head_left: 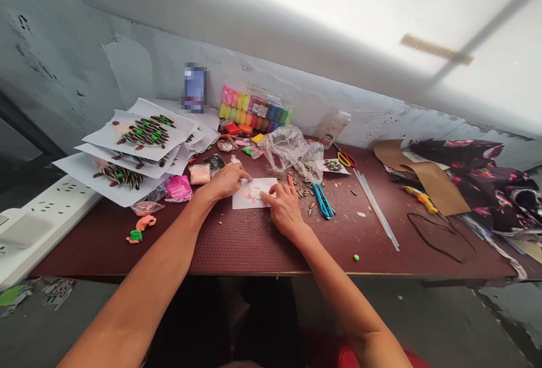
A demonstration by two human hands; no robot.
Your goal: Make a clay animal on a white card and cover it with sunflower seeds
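Note:
A small white sheet (pixel 239 201) lies on the dark red table (pixel 245 249), with a thin layer of peach clay (pixel 253 192) spread on it. At the sheet's upper left edge, my left hand (pixel 227 180) touches the paper with its fingertips, the fingers bent. My right hand (pixel 285 207) rests over the sheet's right side, fingers apart and tips on the clay and paper; nothing is gripped in it. Striped seeds (pixel 304 187) lie scattered beyond my right hand, beside a blue cutter (pixel 323 201). A bag of peach clay (pixel 200 174) sits left of my left hand.
Stacked sheets with seed hedgehogs (pixel 148 134) stand at left, near a white power strip (pixel 46 221). Behind are colored clay packs (pixel 254 111), a clear plastic bag (pixel 292 150) and a white bottle (pixel 334 129). Scissors (pixel 347 158), glue sticks (pixel 376 210) and a glue gun (pixel 421 198) lie right.

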